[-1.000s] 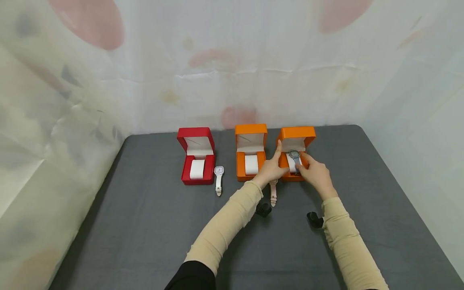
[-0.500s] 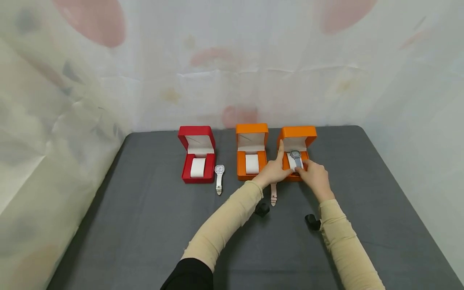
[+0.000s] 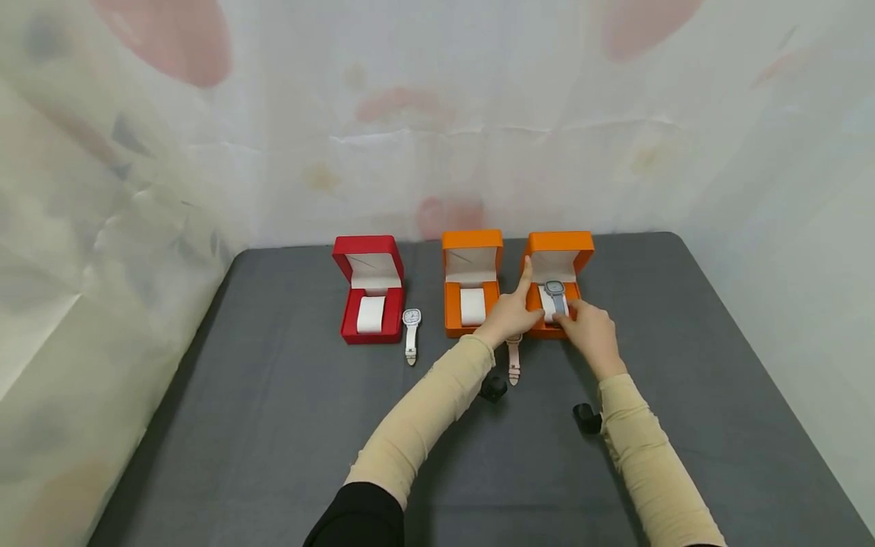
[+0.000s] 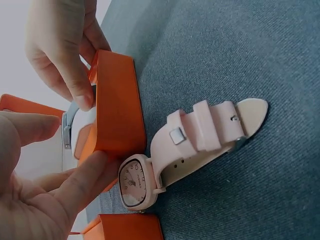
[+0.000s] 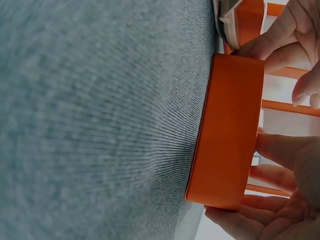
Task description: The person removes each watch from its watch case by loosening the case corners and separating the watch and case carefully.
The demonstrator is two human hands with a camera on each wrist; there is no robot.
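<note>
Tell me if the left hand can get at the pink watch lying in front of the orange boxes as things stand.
Probably yes: the pink watch lies uncovered on the table beside the left hand, which only rests fingers on the right orange box; nothing lies between them.

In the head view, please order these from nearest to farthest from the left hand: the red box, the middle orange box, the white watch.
From the left hand:
1. Middle orange box, just to its left.
2. White watch, farther left on the table.
3. Red box, leftmost.
</note>
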